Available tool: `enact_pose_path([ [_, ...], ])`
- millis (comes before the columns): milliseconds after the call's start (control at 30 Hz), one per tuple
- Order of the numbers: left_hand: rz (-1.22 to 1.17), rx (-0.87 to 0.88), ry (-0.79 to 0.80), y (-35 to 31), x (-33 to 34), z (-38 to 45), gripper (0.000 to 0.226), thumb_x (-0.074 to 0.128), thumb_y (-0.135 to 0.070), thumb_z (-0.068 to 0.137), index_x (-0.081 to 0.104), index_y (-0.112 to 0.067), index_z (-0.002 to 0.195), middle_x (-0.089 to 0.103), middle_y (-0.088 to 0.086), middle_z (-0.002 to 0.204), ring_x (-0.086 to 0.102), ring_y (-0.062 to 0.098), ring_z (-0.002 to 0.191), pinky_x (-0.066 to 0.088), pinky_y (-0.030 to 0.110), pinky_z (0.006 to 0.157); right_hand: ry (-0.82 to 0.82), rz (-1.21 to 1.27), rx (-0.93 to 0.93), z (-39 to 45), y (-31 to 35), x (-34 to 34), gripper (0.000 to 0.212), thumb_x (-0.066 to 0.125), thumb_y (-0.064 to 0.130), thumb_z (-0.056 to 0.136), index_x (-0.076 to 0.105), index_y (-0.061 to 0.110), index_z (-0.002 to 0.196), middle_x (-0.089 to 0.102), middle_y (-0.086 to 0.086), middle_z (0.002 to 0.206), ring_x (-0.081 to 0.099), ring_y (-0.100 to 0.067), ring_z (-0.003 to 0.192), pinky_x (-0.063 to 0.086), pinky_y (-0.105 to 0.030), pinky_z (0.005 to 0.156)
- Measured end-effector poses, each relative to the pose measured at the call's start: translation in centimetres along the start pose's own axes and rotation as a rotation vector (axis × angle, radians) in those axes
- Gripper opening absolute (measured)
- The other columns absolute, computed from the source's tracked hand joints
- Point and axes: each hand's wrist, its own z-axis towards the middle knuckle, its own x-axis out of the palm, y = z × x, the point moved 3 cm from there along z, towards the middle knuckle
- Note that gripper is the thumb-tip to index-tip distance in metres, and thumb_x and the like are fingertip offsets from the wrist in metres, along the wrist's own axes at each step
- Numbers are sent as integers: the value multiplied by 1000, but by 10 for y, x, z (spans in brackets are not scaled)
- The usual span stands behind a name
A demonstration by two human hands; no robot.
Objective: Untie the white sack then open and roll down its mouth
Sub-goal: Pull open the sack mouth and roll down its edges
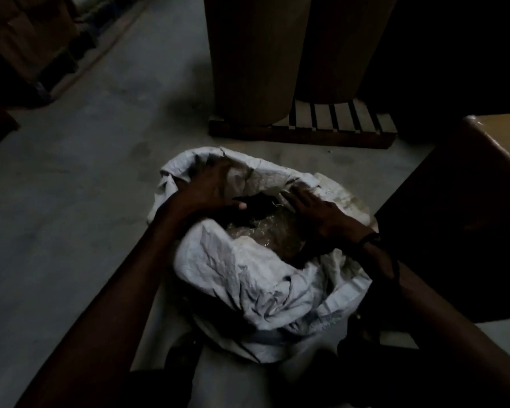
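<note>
The white woven sack stands on the floor in front of me with its mouth open and its rim rolled down in crumpled folds. Inside shows a clear plastic liner over brownish contents. My left hand reaches into the far left side of the mouth, fingers curled on the liner or inner rim there. My right hand lies on the liner at the right side, fingers pressing or pinching the plastic. A dark wristband is on my right wrist. The scene is dim.
Two big brown paper rolls stand on a wooden pallet just behind the sack. A dark table corner juts in at the right. Stacked goods line the far left. Grey concrete floor lies to the left.
</note>
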Motion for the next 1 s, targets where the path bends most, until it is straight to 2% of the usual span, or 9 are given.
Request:
enact_pose_path([
  [100,-4,60,-71,25,0,34,110,68,-82,51,47,-24,143,49,6,148,45,27,139,33,44,118,32,-75,-9,-6,8,3,92,28,60,90,-11,23,164,-12,-9,174,-2,-26,162,29,-44,121],
  [233,105,13,11,6,11,36,114,76,-69,61,31,-21,154,29,12,162,21,32,153,20,54,123,-56,221,-168,-14,4,-15,91,62,54,89,22,20,164,24,-9,171,26,-28,158,34,-45,122],
  [367,193,-19,191,-17,45,-2,60,69,-48,89,55,-14,137,57,15,138,53,32,130,44,35,100,-157,251,-269,-5,1,-24,69,55,59,96,46,25,155,46,-6,160,43,-29,149,44,-47,114],
  [467,256,182,415,-42,70,-50,55,43,-56,97,66,-17,127,61,9,138,57,28,127,44,34,104,-111,-114,-212,8,-9,-31,88,34,85,83,39,38,157,31,1,169,24,-23,158,35,-45,115],
  [567,349,348,676,-43,75,-81,45,30,-34,110,54,-11,140,50,15,150,49,30,136,35,31,110,-26,-312,-107,16,-37,-44,81,63,58,92,21,46,161,8,8,174,7,-20,162,32,-45,116],
  [700,-123,381,1063,-37,71,-91,25,58,4,94,56,19,113,59,44,115,58,35,104,40,18,97,77,-263,1,15,-45,-73,87,74,41,92,21,46,161,-2,14,174,1,-28,162,28,-52,122],
  [767,-185,65,821,-39,51,-85,32,56,-17,100,65,9,115,67,32,116,65,30,100,46,17,82,52,-242,-11,7,-31,-81,73,70,33,96,33,40,159,9,10,174,7,-28,161,26,-49,122],
  [867,-46,155,298,-28,32,-60,29,59,-25,100,69,-12,123,69,10,127,65,23,114,48,28,94,-231,-199,-175,-22,9,-82,50,71,28,95,59,24,144,44,-2,162,31,-27,155,35,-41,117],
  [1000,-15,80,241,-1,14,-26,52,60,-14,100,44,-1,147,49,18,150,48,31,139,34,26,111,-125,237,-148,-53,26,-61,64,71,32,95,50,5,149,49,-18,155,44,-30,146,26,-29,121],
])
